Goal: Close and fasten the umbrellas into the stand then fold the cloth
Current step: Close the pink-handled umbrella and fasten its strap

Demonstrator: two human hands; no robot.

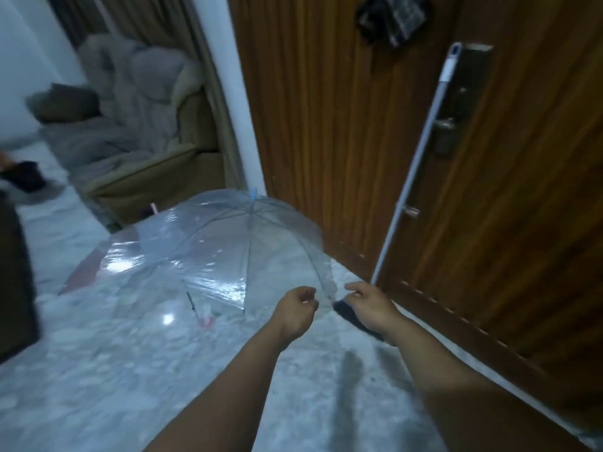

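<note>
A clear umbrella with a blue tip (pixel 228 243) lies open on the pale floor, its canopy towards me. A second clear umbrella with a pink tip and pink handle (pixel 107 256) lies open behind and left of it, partly overlapped. My left hand (pixel 298 306) is at the near rim of the blue-tipped umbrella, fingers curled on a small pale rib end. My right hand (pixel 367 301) pinches the crumpled canopy edge just to the right of it. No stand is in view.
A broom (pixel 414 177) leans on the wooden door (pixel 326 125) at the right, its dark head on the floor under my right hand. An armchair (pixel 146 171) heaped with grey cloth (pixel 130 102) stands at the back left. A dark cabinet edge (pixel 13 272) is at far left.
</note>
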